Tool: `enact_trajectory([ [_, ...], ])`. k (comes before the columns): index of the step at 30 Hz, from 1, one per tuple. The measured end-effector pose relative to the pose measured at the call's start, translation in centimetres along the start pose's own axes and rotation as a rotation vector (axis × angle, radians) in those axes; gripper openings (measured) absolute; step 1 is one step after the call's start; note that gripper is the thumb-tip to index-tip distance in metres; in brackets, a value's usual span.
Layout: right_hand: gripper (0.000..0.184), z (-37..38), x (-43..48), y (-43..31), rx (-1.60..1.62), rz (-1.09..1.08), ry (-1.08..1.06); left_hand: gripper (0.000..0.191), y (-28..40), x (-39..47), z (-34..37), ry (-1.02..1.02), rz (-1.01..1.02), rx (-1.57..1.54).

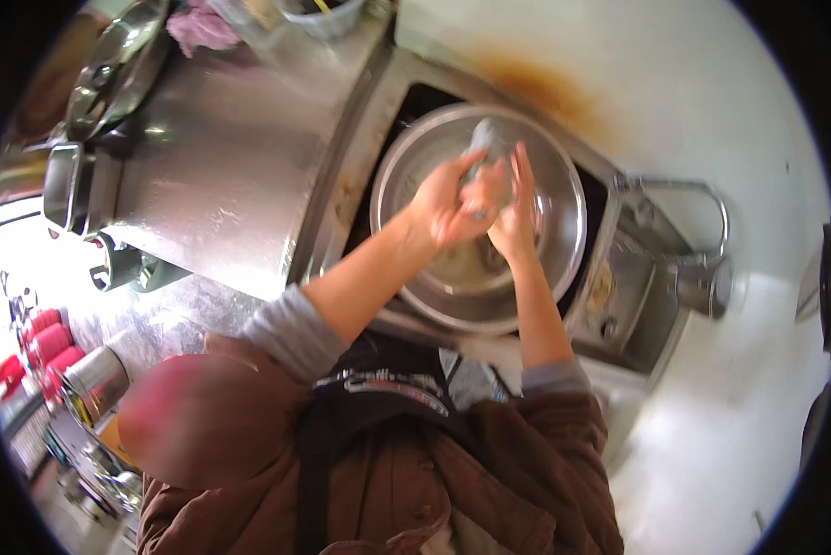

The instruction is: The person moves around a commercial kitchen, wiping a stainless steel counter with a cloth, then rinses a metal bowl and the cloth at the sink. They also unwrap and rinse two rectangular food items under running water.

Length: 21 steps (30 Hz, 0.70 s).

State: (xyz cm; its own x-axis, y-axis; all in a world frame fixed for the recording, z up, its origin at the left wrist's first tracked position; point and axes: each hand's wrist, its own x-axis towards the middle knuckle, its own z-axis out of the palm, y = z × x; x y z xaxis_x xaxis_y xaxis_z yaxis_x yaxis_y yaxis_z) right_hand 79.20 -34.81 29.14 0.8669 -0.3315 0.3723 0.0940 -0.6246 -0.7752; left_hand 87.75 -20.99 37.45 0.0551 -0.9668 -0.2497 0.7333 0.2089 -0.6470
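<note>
My left hand [454, 205] is curled over a large stainless steel bowl [422, 298], with a ring on one finger. From between its thumb and fingers rises a blurred greyish item [484, 135], cloth or thin plastic; I cannot tell which. Against it, on the right, my right hand [516, 215] is held with its fingers extended upward. Its palm side is hidden, so whether it grips the item too is unclear. The bowl rests on a sink basin [415, 104], and shallow cloudy liquid appears to lie in its bottom. Both sleeves are pushed back.
A steel drainboard [228, 159] extends on the left. Steel pans [120, 76], a pink cloth [200, 28] and a translucent tub [325, 17] stand at its far side. Right of the bowl are a faucet [721, 215] and a small steel basin [620, 298]. A stained wall [547, 90] rises behind.
</note>
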Motion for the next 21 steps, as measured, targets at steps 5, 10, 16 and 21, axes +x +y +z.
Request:
enact_trajectory([
  [5,0.013,-1.6,6.5,-5.1,-0.158,-0.510,0.511,0.024,-4.5,2.2,4.5,-0.229,-0.393,0.067],
  [10,0.029,-11.7,9.6,-9.5,-0.087,-0.382,-0.060,0.031,-6.8,2.9,8.6,-0.013,-0.500,1.218],
  [16,0.040,-13.8,6.0,-10.8,-0.687,0.023,-0.491,0.021,-9.0,4.2,7.3,0.093,0.359,3.756],
  [21,0.038,-11.8,0.8,-8.7,-0.030,0.764,-0.576,0.022,-8.3,5.3,3.9,0.141,0.068,3.808],
])
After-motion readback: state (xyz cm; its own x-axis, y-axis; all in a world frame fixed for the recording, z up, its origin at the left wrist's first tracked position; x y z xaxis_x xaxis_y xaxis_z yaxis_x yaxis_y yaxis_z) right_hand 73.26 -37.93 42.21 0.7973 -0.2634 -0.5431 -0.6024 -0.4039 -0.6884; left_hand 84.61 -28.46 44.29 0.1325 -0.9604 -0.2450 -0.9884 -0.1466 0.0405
